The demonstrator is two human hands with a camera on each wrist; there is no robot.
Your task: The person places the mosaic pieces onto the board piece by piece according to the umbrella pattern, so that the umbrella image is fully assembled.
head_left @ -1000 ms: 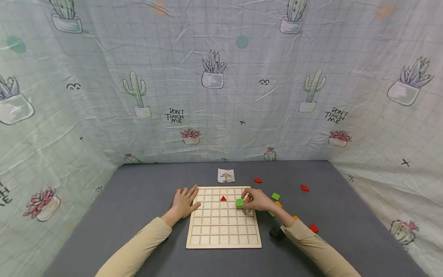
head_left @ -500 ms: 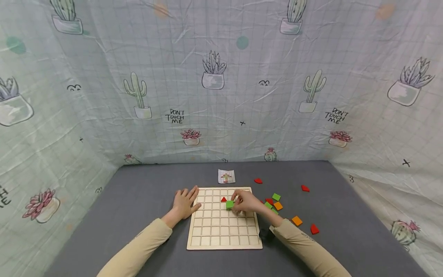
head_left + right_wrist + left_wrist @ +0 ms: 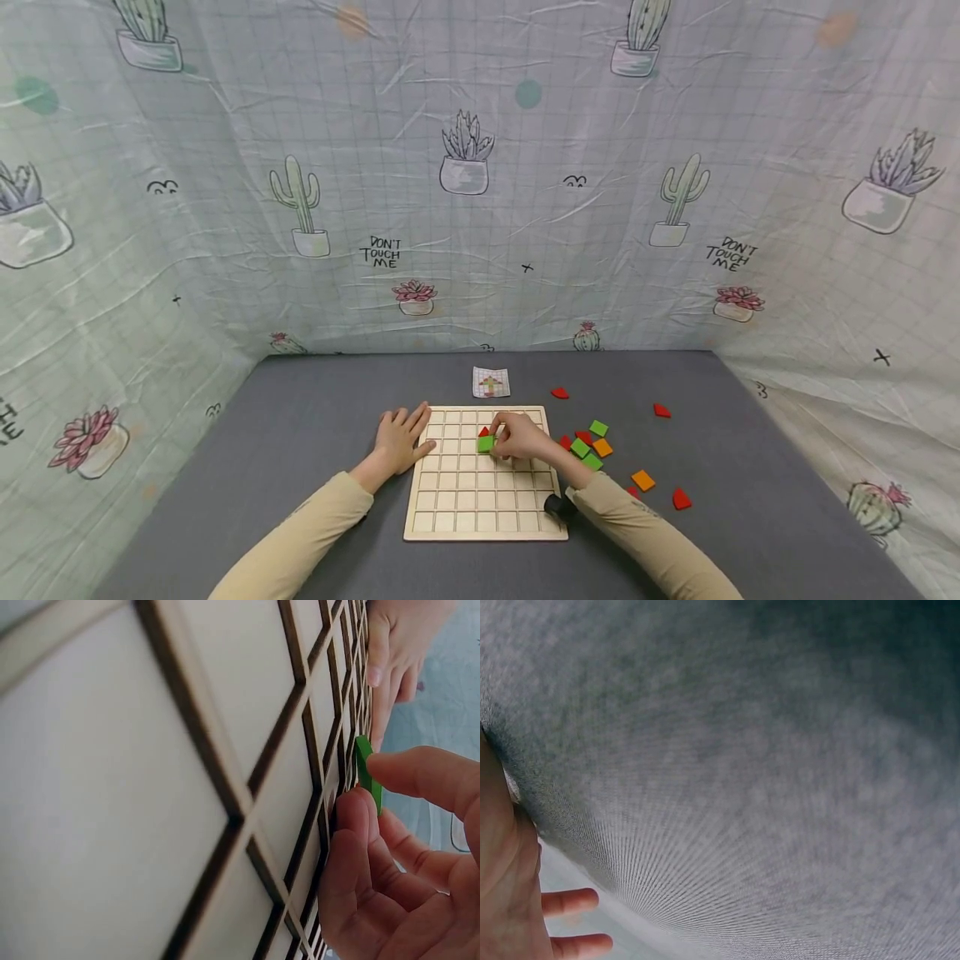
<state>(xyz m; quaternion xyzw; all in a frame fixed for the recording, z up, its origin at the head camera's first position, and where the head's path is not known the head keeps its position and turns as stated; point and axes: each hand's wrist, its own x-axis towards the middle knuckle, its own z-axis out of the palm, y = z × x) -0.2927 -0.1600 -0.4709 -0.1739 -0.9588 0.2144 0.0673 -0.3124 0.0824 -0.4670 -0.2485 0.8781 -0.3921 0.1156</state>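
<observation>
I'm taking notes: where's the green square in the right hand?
In the head view, the green square is pinched in the right hand, midway across the far half of the board, just nearer than the red triangle.

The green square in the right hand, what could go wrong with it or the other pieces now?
The green square, pinched by the right hand, might bump the red triangle out of place, since they look very close. It could also come down across the lines of the gridded board and sit crooked. And the right sleeve could perhaps nudge the nearer orange square, which looks close by.
</observation>
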